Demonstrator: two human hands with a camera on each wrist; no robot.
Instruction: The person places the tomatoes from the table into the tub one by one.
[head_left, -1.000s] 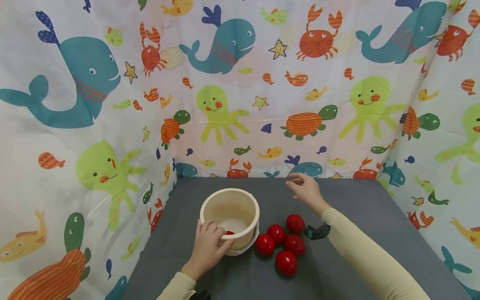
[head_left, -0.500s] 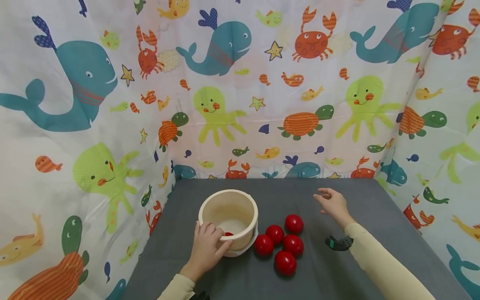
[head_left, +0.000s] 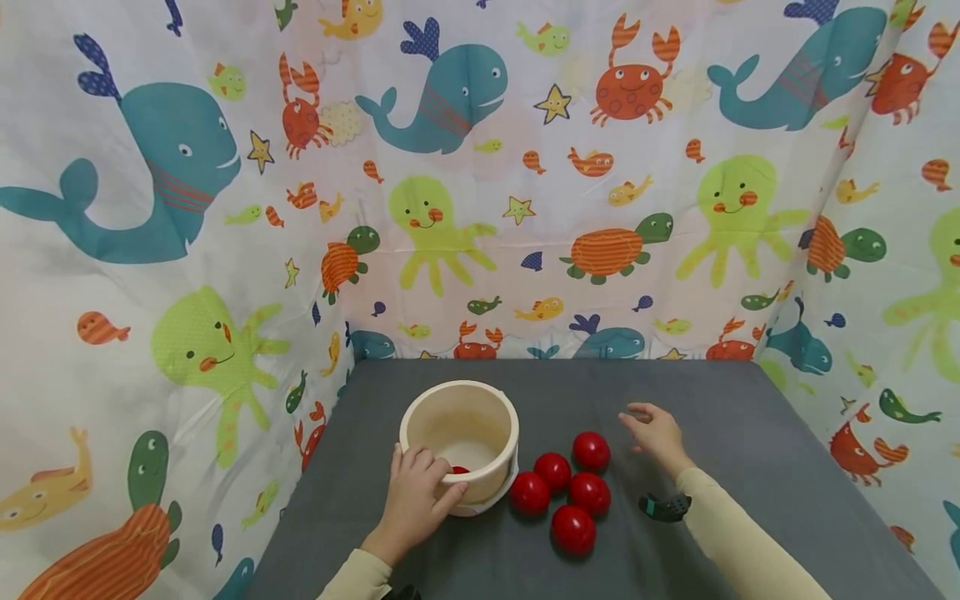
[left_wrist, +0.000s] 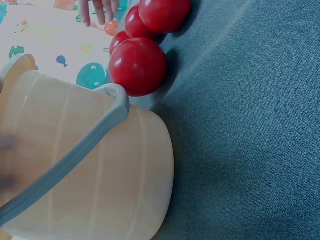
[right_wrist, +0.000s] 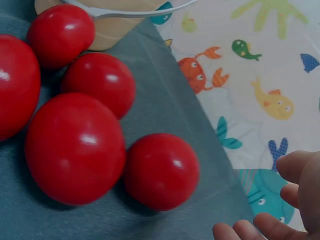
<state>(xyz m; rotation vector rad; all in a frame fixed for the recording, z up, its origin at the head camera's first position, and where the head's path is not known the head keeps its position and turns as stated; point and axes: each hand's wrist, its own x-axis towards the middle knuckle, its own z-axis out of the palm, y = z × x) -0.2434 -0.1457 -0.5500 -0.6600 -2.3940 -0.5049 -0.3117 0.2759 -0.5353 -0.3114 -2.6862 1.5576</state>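
A cream bucket (head_left: 491,479) with a pale handle (left_wrist: 65,172) stands upright on the dark grey table. My left hand (head_left: 412,500) grips its near rim, with the fingers hooked over the edge. Inside, a bit of a red ball (head_left: 458,471) shows past the rim; the rest of it is hidden. To the right of the bucket, several glossy red balls (head_left: 591,451) lie in a loose cluster. My right hand (head_left: 657,435) hovers just right of and beyond them, fingers relaxed and holding nothing. In the right wrist view, its fingertips (right_wrist: 270,227) are apart from the nearest ball (right_wrist: 161,171).
A white curtain (head_left: 510,192) printed with sea animals encloses the back and both sides of the grey table (head_left: 720,417). A dark band (head_left: 664,507) is worn on the right wrist.
My right hand moved right, away from above the far side of the balls, then dropped slightly nearer the table. The left hand and bucket have stayed put.
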